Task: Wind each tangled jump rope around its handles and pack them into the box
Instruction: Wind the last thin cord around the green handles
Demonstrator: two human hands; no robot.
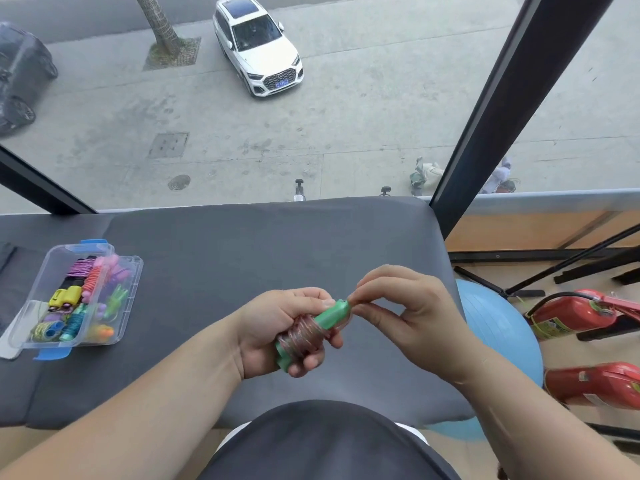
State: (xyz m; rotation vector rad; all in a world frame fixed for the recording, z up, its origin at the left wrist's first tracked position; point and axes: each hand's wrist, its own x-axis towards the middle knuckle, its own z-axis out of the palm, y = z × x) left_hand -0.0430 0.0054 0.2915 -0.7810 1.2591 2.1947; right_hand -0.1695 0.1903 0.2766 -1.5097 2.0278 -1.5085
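My left hand (277,327) grips a jump rope with green handles (334,315), its reddish cord wound in a tight coil (304,336) around them. Above the grey table my right hand (412,313) pinches at the upper end of the green handles with thumb and forefinger; the cord's tip is too small to tell. The clear plastic box (133,271) with blue latches lies open at the table's left, filled with several wound ropes in purple, pink, orange, yellow, green and teal.
The grey padded table (242,251) ends at a glass wall with black frames (512,109). To the right, on the floor, are a blue exercise ball (498,327), two red fire extinguishers (585,315) and black stand legs.
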